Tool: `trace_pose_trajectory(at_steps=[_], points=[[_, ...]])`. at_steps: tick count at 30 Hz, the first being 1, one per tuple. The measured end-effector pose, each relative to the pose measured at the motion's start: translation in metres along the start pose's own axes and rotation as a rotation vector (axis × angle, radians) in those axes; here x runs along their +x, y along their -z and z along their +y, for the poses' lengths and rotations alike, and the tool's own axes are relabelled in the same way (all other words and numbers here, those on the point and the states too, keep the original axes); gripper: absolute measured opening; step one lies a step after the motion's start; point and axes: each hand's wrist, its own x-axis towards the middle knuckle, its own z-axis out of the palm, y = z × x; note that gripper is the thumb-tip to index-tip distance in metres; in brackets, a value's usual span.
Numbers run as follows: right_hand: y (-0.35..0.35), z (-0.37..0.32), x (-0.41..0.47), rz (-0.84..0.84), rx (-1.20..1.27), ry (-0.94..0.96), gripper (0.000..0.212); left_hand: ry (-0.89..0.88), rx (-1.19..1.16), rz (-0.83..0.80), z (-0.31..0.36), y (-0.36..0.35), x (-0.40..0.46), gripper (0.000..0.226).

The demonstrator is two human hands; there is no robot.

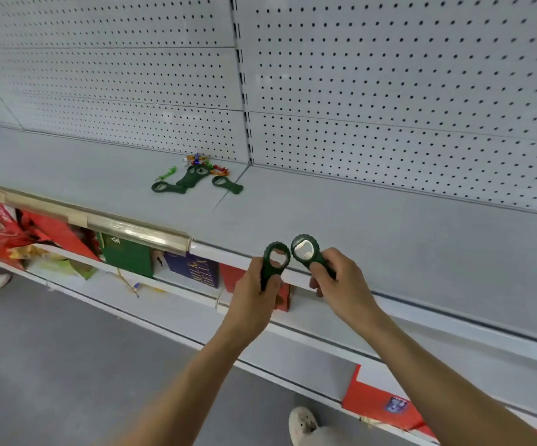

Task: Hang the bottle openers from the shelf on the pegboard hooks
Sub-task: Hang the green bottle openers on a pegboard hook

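You hold two bottle openers side by side over the front edge of the shelf (389, 226): your left hand (254, 297) grips the left opener (273, 262), your right hand (341, 281) grips the right opener (307, 251), their ring ends up and nearly touching. Behind them, well apart, three more openers (193, 181) lie on the shelf near the foot of the pegboard (389, 91), with a cluster of small clips (204, 163) just behind them. Below the shelf, to your left, boxes (193, 268) stand on a lower shelf (170, 304). A shoe (302, 423) rests on the floor (67, 365) beneath your arms.
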Motion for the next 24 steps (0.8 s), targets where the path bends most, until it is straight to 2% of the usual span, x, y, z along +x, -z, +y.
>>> trace_pose_trajectory(at_steps=[11,24], points=[[0.136,0.032,-0.091,0.202,0.099,0.043,0.005,-0.173,-0.125,-0.120,0.090,-0.110,-0.063,0.009],[0.367,0.094,-0.192,0.318,0.159,0.080,0.008,-0.253,-0.232,-0.137,0.210,-0.313,-0.153,0.010]])
